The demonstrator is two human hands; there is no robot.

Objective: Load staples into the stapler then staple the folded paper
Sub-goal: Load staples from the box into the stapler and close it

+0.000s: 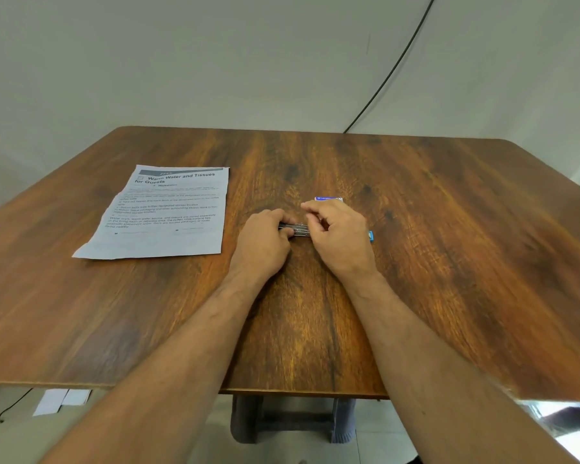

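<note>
Both hands work at a stapler on the wooden table, beside a staple box.

The blue-and-white staple box (329, 198) lies on the wooden table (449, 229) just behind the right hand (340, 237); whether anything is in it cannot be told. The stapler (295, 229), dark with its metal staple channel showing, lies flat between the hands. The left hand (265, 244) has its fingers curled round the stapler's left end, holding it. The right hand's fingers are bent over the channel's right end, pinching at it; a blue part (370, 236) peeks out beyond that hand. The printed paper (163, 216) lies flat well to the left, creased across the middle, touched by neither hand.
</note>
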